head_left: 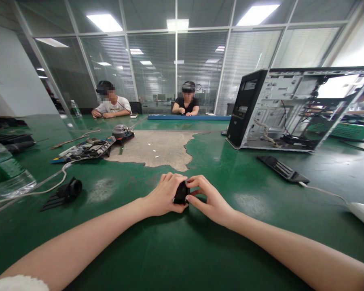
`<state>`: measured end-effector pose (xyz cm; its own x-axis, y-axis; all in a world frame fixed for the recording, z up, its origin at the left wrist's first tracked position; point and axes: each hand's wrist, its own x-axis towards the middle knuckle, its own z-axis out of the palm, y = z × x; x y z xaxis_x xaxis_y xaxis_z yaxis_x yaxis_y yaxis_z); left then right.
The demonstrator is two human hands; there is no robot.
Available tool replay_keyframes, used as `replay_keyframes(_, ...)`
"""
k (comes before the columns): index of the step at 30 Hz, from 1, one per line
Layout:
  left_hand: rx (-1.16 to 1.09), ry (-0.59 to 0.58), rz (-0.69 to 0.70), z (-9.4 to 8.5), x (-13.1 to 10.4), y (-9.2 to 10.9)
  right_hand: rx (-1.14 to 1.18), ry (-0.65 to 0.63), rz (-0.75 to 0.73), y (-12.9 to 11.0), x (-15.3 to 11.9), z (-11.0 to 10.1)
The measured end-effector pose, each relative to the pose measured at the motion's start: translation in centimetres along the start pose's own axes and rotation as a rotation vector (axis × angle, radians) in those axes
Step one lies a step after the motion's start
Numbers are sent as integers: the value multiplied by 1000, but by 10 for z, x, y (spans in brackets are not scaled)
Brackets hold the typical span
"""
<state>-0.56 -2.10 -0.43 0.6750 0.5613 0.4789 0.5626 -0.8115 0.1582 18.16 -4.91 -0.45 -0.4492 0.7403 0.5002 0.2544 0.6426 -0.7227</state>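
Observation:
A small black block-like part [181,193] is held just above or on the green tabletop [182,250], in the middle of the head view. From its left side, my left hand [164,195] wraps around it, fingers over the top and thumb below. The fingertips and thumb of my right hand [206,198] pinch its right edge. Much of the part is covered by my fingers, so its exact kind cannot be made out.
An open computer case [248,109] stands at back right, near a black slotted piece [283,169] on a white cable. To the left lie a circuit board [85,149], a black bracket [65,192] and a water bottle [6,169]. Two people [186,101] sit across the table.

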Motion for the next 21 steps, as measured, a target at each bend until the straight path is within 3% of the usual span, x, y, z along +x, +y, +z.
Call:
replay_keyframes(8,-10,-11,-9,1,0,0,45,-31,123,3,1,1)
replay_keyframes(15,-8,-1,-2,-1,0,0,-22,-10,-11,-2,0,0)
replay_keyframes(21,-7,-6,-7,-1,0,0,4,-1,69,2,1,2)
